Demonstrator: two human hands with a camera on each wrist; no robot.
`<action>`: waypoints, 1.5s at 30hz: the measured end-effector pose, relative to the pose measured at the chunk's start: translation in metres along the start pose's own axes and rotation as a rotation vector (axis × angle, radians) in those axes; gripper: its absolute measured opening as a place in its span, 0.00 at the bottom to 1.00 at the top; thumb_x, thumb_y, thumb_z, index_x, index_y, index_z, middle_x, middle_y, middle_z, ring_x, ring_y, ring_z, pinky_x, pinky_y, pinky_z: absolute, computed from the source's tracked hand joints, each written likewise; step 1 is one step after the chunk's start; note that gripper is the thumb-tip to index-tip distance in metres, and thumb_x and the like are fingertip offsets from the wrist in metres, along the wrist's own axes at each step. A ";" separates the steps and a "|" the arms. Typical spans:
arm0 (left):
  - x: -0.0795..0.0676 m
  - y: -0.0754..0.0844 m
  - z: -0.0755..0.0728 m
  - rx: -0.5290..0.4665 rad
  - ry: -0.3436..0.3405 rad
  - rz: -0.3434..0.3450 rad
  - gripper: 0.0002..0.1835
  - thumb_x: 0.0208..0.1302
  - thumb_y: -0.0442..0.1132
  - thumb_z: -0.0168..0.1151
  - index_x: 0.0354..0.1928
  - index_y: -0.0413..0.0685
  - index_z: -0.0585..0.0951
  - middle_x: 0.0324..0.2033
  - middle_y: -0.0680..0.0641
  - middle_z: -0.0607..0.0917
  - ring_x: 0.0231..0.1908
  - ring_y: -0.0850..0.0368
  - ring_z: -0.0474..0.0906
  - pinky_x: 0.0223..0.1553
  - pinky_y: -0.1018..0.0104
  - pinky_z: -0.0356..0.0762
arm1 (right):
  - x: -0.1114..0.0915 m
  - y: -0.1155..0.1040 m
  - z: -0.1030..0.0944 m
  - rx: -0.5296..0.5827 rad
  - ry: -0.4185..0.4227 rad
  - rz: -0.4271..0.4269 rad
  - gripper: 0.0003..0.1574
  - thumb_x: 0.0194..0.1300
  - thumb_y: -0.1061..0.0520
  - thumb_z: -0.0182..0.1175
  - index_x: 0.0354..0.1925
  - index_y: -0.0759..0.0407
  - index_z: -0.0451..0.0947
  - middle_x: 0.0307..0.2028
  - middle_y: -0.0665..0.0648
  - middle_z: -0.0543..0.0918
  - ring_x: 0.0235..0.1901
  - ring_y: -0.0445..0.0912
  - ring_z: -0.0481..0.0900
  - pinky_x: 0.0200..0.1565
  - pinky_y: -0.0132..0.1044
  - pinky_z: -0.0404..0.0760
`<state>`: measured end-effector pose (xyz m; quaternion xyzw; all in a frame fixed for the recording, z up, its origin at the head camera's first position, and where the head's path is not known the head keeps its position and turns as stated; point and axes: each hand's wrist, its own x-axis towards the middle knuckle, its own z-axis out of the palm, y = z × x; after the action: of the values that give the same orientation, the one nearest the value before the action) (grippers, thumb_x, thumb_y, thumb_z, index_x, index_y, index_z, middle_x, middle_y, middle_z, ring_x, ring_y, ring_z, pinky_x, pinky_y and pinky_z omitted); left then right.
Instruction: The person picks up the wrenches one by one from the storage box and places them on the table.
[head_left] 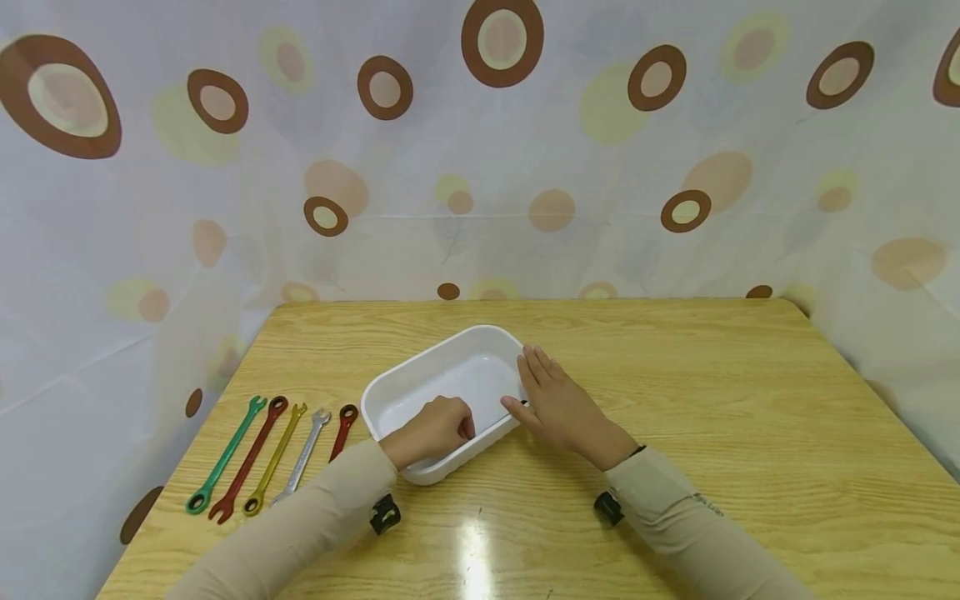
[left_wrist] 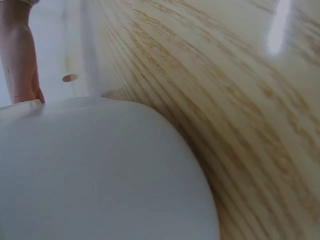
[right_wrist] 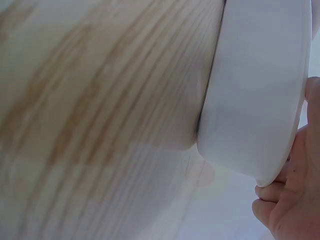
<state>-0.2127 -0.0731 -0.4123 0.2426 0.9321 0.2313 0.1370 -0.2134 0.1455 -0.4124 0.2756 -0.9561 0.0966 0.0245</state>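
A white rectangular plastic tray (head_left: 420, 381) sits at an angle on the wooden table. My left hand (head_left: 437, 423) reaches over its near left rim, with fingers curled down inside; the palm side is hidden, and no object shows in it. In the left wrist view, the tray's outer wall (left_wrist: 110, 165) fills the lower left and blocks sight of that hand. At the tray's right end, my right hand (head_left: 562, 408) lies over the rim with fingers fairly straight and thumb spread inward. From the right wrist, that hand's fingers (right_wrist: 295, 200) touch the tray's rim corner.
Several combination wrenches lie side by side at the left: green (head_left: 231, 454), red (head_left: 251, 458), gold (head_left: 277, 458), silver (head_left: 306, 457) and another red one (head_left: 343, 431) partly behind my left sleeve. A spotted curtain (head_left: 480, 183) hangs beyond the table's far edge.
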 end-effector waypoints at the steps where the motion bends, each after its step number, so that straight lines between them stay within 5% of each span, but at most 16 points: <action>1: 0.001 0.000 0.000 -0.002 -0.003 0.001 0.05 0.54 0.29 0.66 0.24 0.44 0.81 0.20 0.53 0.79 0.24 0.61 0.74 0.28 0.69 0.73 | 0.000 0.000 0.000 0.000 0.002 -0.002 0.47 0.75 0.37 0.39 0.70 0.74 0.48 0.72 0.71 0.47 0.73 0.61 0.44 0.71 0.50 0.46; 8: 0.001 -0.001 -0.001 -0.009 -0.008 0.048 0.07 0.54 0.29 0.66 0.22 0.45 0.80 0.19 0.53 0.78 0.22 0.61 0.74 0.27 0.68 0.74 | 0.000 0.001 0.002 0.006 0.001 0.002 0.47 0.75 0.36 0.38 0.70 0.74 0.48 0.72 0.71 0.46 0.73 0.60 0.43 0.71 0.50 0.47; 30: -0.002 -0.008 0.000 -0.024 0.015 0.007 0.07 0.54 0.34 0.69 0.23 0.45 0.80 0.19 0.53 0.79 0.23 0.62 0.72 0.27 0.69 0.71 | -0.001 0.000 0.003 0.002 0.008 0.002 0.47 0.75 0.37 0.39 0.70 0.74 0.48 0.72 0.71 0.47 0.73 0.60 0.43 0.70 0.50 0.48; 45: -0.009 -0.014 -0.023 -0.080 0.070 -0.050 0.06 0.54 0.33 0.69 0.24 0.44 0.81 0.17 0.53 0.79 0.19 0.62 0.74 0.25 0.70 0.70 | 0.000 -0.001 0.001 -0.007 0.033 0.005 0.47 0.74 0.37 0.41 0.69 0.76 0.50 0.72 0.72 0.49 0.72 0.62 0.45 0.70 0.51 0.49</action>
<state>-0.2190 -0.0966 -0.3984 0.2054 0.9321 0.2733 0.1198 -0.2124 0.1445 -0.4128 0.2716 -0.9566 0.0977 0.0410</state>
